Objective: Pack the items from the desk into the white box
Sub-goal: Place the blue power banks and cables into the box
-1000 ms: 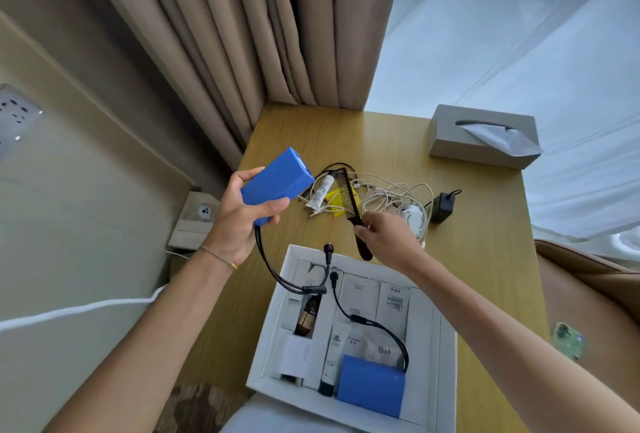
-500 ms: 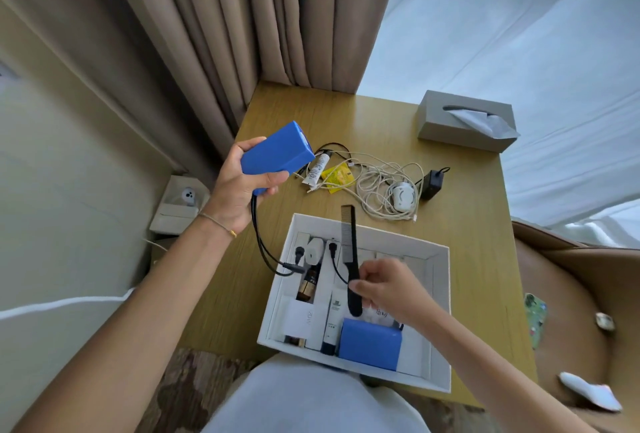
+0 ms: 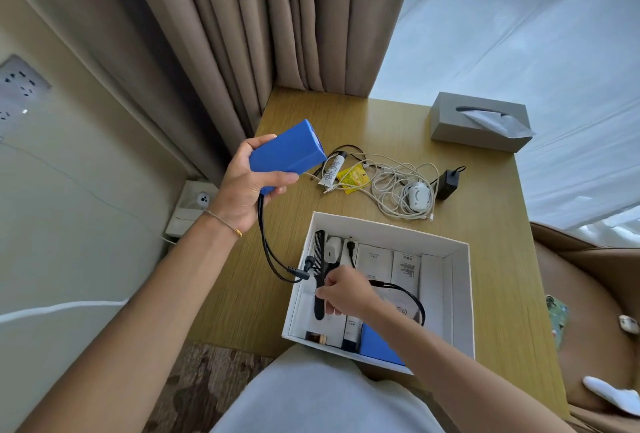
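Note:
The white box [image 3: 462,294] lies open on the wooden desk [image 3: 485,225], holding sachets, tubes and a blue pack [image 3: 375,346] with a black cable. My right hand [image 3: 344,290] pinches a black comb [image 3: 319,261] and holds it low against the box's left wall. Above the desk's left edge, my left hand [image 3: 247,185] grips a second blue pack [image 3: 287,152], and its black cables [image 3: 273,259] dangle to the box rim. On the desk beyond the box lie a white tube [image 3: 333,169], a yellow sachet [image 3: 355,178], a white cable tangle [image 3: 391,183], a white round device [image 3: 419,195] and a black adapter [image 3: 448,181].
A grey tissue box [image 3: 479,123] stands at the desk's far right corner. Beige curtains [image 3: 242,34] hang behind and left of the desk. A brown chair [image 3: 588,311] with small items is at the right. A wall socket [image 3: 194,204] sits low at the left.
My right hand carried the comb from the desk pile into the box, then over to its left side. The left hand keeps the blue pack raised.

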A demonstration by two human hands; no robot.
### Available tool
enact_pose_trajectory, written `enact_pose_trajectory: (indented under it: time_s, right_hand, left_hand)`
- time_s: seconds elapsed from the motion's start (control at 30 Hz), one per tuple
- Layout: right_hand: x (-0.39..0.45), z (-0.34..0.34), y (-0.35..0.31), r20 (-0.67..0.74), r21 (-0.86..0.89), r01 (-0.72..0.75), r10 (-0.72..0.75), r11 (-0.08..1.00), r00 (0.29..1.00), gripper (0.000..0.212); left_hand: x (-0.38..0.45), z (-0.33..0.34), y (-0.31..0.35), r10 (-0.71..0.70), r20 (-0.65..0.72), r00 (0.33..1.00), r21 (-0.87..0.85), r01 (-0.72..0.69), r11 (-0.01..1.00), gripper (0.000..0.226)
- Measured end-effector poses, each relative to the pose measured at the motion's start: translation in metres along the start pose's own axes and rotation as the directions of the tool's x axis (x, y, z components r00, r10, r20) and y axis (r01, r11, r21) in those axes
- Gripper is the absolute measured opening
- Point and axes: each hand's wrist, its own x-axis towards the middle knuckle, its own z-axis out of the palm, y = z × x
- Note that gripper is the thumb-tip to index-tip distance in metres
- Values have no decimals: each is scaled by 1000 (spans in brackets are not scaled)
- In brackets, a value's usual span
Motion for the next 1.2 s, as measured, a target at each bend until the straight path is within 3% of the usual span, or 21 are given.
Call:
enact_pose_trajectory:
  time_s: [0.23,0.4,0.5,0.6,0.73,0.83,0.9,1.03,1.13,1.2]
  right_hand:
    - [16,22,-9,-136,-156,42,-64,987,989,14]
    - [21,20,-3,-81,-154,104,-117,983,990,17]
    - [17,7,0,-49,-19,108,-109,994,993,21]
    - [-1,-22,-1,-131,282,103,-68,954,989,18]
    - [-39,-79,-12,-285,653,228,-44,722,958,22]
    - [-64,-115,-19,-281,816,294,-102,498,954,39]
    - [-75,-127,-19,-225,864,268,-149,427,963,48]
    - [-80,-122,-9,-167,801,232,-167,551,972,44]
    - [-74,-113,8,-108,877,132,-78,462,991,48]
    - [-67,-110,24,-68,909,72,-24,410,997,47]
  left_hand:
    - [-8,-2,2,-22,0,1000,3,22,1000,81]
    - [-8,-1,0,-34,6,999,37,34,999,81]
    - [-8,2,-2,-51,37,998,53,49,997,79]
    - [-10,10,-3,-55,75,996,103,48,994,75]
    - [-20,24,-5,-102,200,975,153,71,986,79]
    - [-30,40,-11,-148,294,944,190,94,977,78]
    - [-36,53,-17,-169,329,929,260,83,962,75]
    - [-43,77,-35,-234,360,903,361,96,928,71]
    - [-43,85,-53,-301,363,882,356,168,919,65]
    - [-42,86,-65,-358,330,873,254,283,925,56]
